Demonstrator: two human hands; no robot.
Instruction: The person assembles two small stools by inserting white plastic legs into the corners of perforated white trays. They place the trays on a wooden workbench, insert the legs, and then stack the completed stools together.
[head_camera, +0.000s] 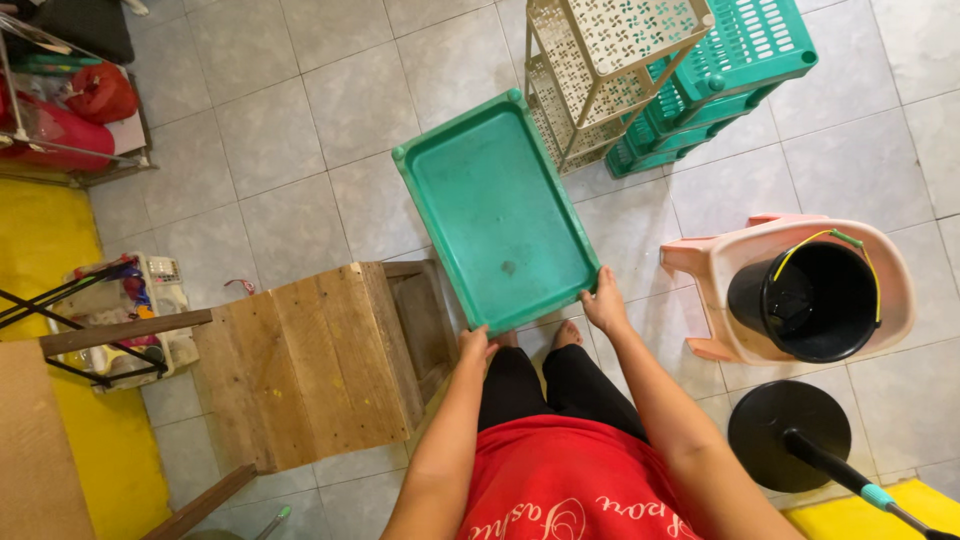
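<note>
A green plastic tray (490, 190) with a raised rim is held out flat above the tiled floor. My left hand (474, 347) grips its near left corner. My right hand (604, 303) grips its near right corner. A small dark spot sits on the tray's inner surface near the front. Below the tray my feet and black trousers show, with a red shirt at the bottom of the view.
A cream lattice shelf rack (600, 70) and stacked green baskets (730, 70) stand beyond the tray. A wooden stool (310, 365) is at left. A pink stool (720, 270) bears a black bucket (815, 300) at right, with a black round base (785, 430) below it.
</note>
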